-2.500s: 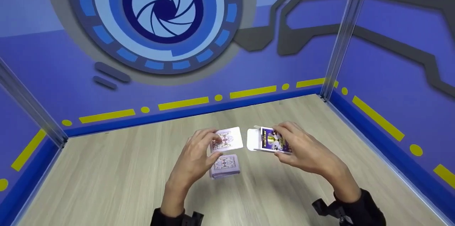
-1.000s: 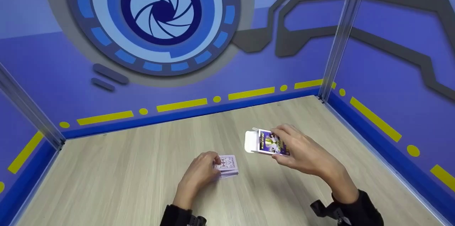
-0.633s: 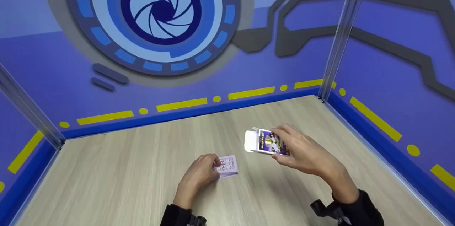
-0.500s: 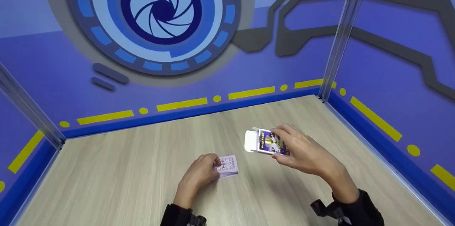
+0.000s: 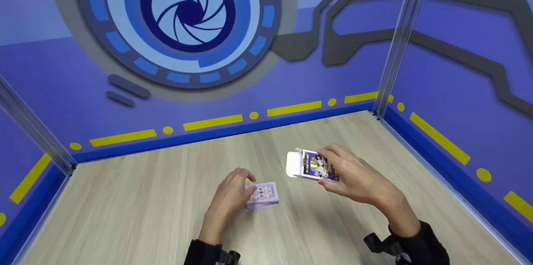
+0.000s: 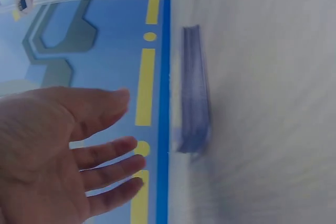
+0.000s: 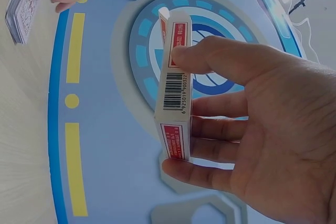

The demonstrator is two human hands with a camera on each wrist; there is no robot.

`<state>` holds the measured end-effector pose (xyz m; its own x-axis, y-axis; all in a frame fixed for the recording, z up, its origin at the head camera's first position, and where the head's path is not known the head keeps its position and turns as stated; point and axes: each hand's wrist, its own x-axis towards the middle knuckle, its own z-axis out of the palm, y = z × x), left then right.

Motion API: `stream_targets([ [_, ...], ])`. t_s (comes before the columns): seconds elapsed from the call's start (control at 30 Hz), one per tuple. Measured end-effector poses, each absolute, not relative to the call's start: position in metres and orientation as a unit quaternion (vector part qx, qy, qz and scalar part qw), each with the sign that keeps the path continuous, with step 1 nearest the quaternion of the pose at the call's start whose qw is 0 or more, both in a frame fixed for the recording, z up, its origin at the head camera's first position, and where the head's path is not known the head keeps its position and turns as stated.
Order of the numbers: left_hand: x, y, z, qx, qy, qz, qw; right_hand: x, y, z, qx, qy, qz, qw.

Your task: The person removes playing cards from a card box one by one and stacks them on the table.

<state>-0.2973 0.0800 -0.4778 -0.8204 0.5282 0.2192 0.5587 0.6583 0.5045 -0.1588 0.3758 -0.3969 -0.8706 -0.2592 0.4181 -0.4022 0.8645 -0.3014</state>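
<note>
A squared stack of playing cards (image 5: 265, 194), backs up with a purple-red pattern, lies on the table. Just left of and above it is my left hand (image 5: 228, 192), fingers loosely bent with nothing in them. The left wrist view has the deck (image 6: 194, 93) edge-on, apart from that hand (image 6: 58, 150). My right hand (image 5: 356, 175) holds the card box (image 5: 318, 165) above the table, thumb on one side and fingers on the other. Its white flap (image 5: 293, 164) hangs open toward the left. A barcode marks the narrow side of the box (image 7: 175, 90) in the right wrist view.
A light wood-grain table (image 5: 145, 206) spreads around both hands. Blue printed panels (image 5: 233, 94) wall it at the back and sides, with a metal post (image 5: 402, 44) at the back right corner.
Earlier my left hand held some cards beside the box flap, then set them onto the stack. Now it has let go and risen slightly. The right hand and box have hardly moved.
</note>
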Motion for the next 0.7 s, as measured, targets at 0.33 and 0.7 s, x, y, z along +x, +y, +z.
stream_targets([
  [0.33,-0.265,0.096,-0.436,-0.303,-0.848,-0.395,0.182,-0.159,0.375,-0.398,0.172,-0.948,0.193,0.183],
  [0.7,-0.225,0.121,-0.417,-0.375,-0.770,-0.503,0.119,-0.160,0.368,-0.400,0.180,-0.951,0.178,0.176],
])
